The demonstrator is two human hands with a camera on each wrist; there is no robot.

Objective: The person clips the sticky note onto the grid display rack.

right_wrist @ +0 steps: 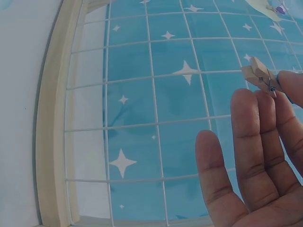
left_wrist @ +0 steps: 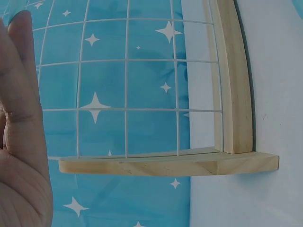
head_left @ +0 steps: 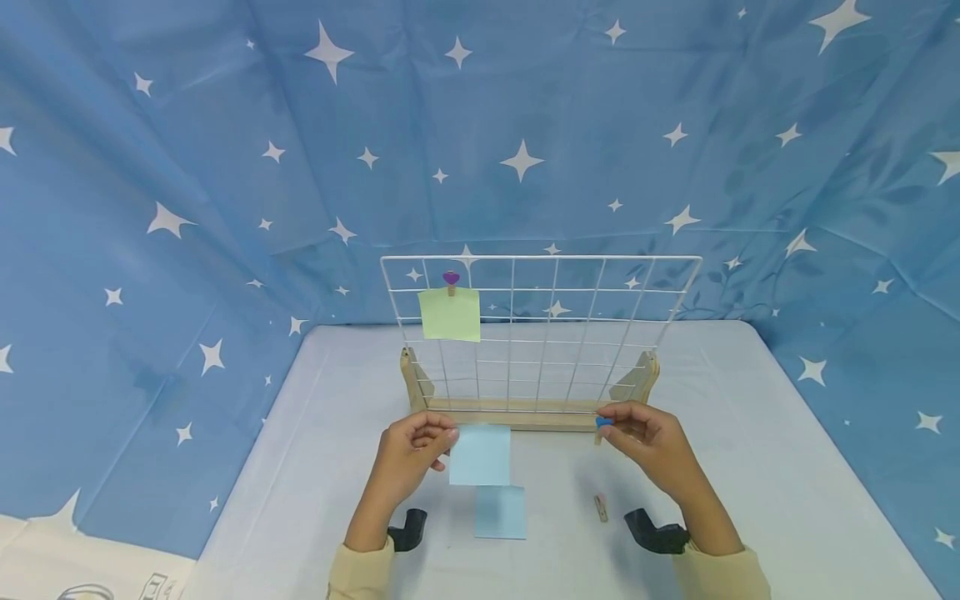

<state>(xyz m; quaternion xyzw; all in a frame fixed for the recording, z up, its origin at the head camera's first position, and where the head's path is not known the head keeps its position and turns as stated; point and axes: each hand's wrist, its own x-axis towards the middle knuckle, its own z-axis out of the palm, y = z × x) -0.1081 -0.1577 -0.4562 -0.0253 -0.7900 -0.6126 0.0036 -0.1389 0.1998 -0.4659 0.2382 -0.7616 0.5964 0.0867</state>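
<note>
My left hand (head_left: 414, 450) pinches a light blue sticky note (head_left: 482, 456) by its left edge, holding it up in front of the grid's base. Between the thumb and fingertips of my right hand (head_left: 647, 442) is a small wooden clothespin (right_wrist: 259, 75); in the head view its blue top (head_left: 603, 422) shows. A white wire grid (head_left: 555, 333) stands upright in a wooden stand (head_left: 517, 419) just beyond both hands. On its upper left a green sticky note (head_left: 450, 317) hangs from a clothespin with a purple heart (head_left: 451, 278).
A second light blue sticky note (head_left: 500, 515) lies on the white table (head_left: 337, 500), partly overlapped by the held one in the head view. Another clothespin (head_left: 601, 508) lies near my right wrist. Behind the table hangs a blue curtain with white stars (head_left: 522, 161).
</note>
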